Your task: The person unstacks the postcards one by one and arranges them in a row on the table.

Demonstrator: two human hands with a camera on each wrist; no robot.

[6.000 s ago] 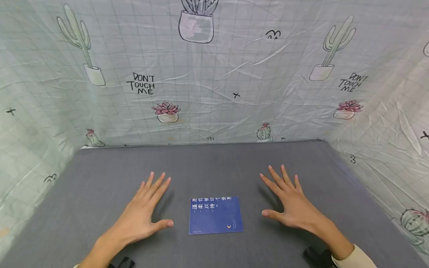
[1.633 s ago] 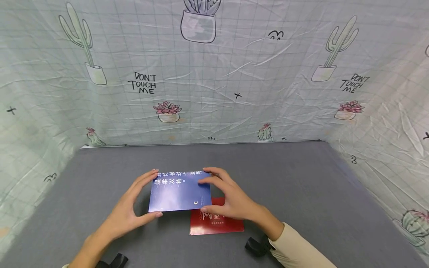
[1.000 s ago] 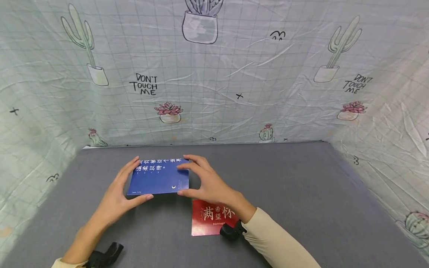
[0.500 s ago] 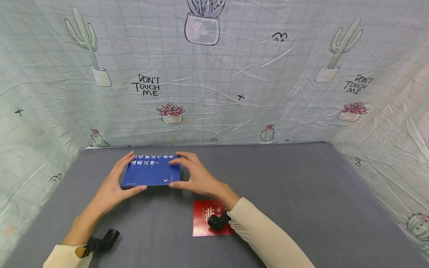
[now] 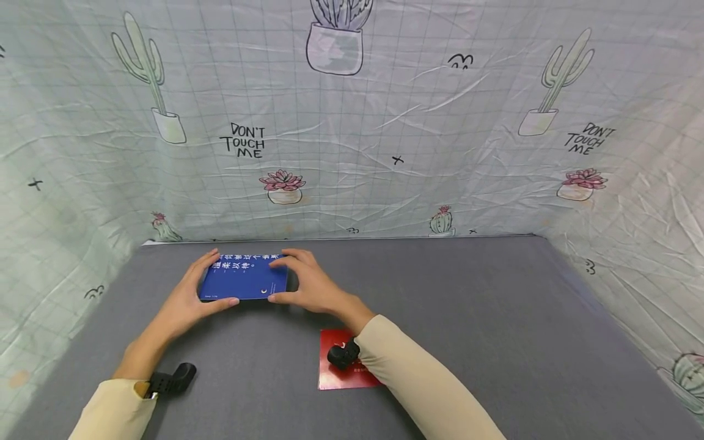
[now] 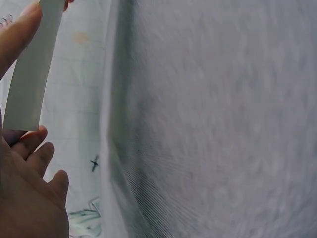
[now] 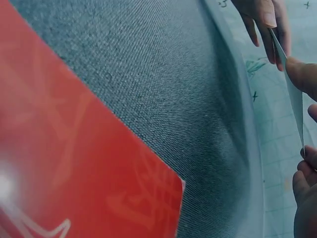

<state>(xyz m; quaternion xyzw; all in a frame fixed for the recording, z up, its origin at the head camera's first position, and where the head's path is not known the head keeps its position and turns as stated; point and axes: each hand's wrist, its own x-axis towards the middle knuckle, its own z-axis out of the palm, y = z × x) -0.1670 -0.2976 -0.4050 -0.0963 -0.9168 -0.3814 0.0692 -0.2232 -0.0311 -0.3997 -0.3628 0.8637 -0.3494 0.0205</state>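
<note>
A blue postcard [image 5: 242, 282] with white characters and a small moon is at the back left of the table, in the head view. My left hand [image 5: 184, 305] holds its left end, thumb at the near edge and fingers at the far edge. The other end is pinched the same way by my right hand [image 5: 310, 284]. Both wrist views show the card's pale underside [image 6: 32, 79], raised over the cloth. Under my right forearm lies a red postcard [image 5: 334, 377], partly covered by the wrist camera; the right wrist view shows its corner close up.
Grey cloth [image 5: 462, 318] covers the table. A pale curtain [image 5: 352, 122] with cactus prints hangs along the back and both sides, meeting the table's far edge. Black wrist cameras [image 5: 175, 379] are strapped on both forearms.
The blue postcard was lifted off the red one, which it had covered, and carried left and back by both hands. Over the last half second it has shifted slightly further left.
</note>
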